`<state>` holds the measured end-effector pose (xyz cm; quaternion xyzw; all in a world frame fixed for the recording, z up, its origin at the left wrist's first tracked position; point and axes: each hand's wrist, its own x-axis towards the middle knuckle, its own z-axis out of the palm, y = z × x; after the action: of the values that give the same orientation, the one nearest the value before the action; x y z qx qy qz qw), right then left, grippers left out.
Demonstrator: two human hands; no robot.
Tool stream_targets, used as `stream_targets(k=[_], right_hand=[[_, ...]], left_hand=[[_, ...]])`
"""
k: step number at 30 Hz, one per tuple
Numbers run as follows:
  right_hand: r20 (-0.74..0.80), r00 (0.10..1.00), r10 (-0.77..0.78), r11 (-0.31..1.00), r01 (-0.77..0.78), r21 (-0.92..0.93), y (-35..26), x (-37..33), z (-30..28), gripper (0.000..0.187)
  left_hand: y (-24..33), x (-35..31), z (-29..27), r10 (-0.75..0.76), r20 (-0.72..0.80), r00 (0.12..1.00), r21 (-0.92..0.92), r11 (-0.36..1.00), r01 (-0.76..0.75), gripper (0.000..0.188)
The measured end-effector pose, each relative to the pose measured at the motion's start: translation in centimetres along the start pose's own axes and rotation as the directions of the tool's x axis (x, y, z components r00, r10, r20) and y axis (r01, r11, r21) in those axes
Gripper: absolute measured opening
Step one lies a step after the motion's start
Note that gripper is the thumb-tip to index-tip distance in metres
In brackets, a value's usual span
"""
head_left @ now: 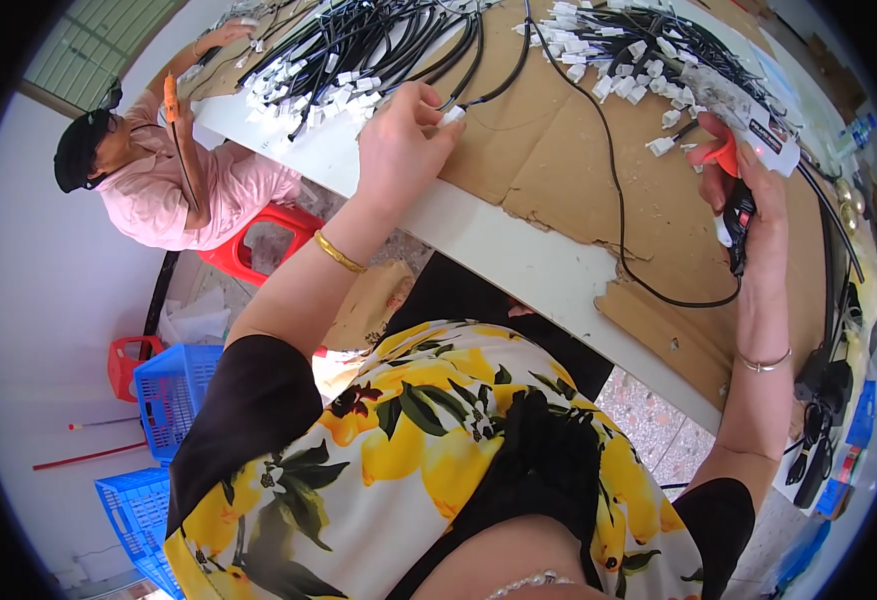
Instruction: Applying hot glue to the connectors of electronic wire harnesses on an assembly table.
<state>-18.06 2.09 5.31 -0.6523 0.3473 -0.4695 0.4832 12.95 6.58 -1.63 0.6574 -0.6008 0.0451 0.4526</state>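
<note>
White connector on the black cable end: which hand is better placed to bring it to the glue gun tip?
Left. The left hand already pinches the white connector at the cable bundle. The right hand is full, gripping the glue gun over the cardboard sheet, so it likely only aims.

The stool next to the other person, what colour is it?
The stool is red, seen best in the head view.

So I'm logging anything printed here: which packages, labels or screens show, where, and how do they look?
Label: on the white tool body above the right hand, a small red and dark strip.
Packages: right edge of the table, blurred red and blue shapes.
No screens show.
</note>
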Motion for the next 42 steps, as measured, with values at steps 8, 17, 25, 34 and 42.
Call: stream_targets(k=[8,17,25,34,42], right_hand=[[0.055,0.998,0.001,1.000,-0.001,-0.003,-0.3,0.1,0.2,0.047],[0.009,1.000,-0.001,1.000,0.001,0.011,0.1,0.4,0.8,0.051],[0.087,0.994,0.068,0.997,-0.065,-0.041,1.5,0.8,-1.6,0.048],[0.141,0.988,0.063,0.996,-0.072,0.055,2.2,0.5,-1.2,0.049],[0.145,0.983,0.116,0.964,-0.146,0.223,2.0,0.4,-1.2,0.055]], left_hand=[[-1.0,-0.4,0.0,0.105,0.053,0.993,0.106,0.988,-0.110,0.030],[-4.4,1.3,-1.3,0.114,0.038,0.993,0.197,0.973,-0.120,0.026],[-2.6,1.6,-2.9,0.268,-0.027,0.963,0.258,0.933,-0.252,0.027],[2.4,0.8,-1.5,0.326,-0.015,0.945,-0.064,0.943,-0.327,0.019],[6.7,-0.7,1.8,0.333,0.272,0.903,-0.373,0.902,-0.220,0.016]])
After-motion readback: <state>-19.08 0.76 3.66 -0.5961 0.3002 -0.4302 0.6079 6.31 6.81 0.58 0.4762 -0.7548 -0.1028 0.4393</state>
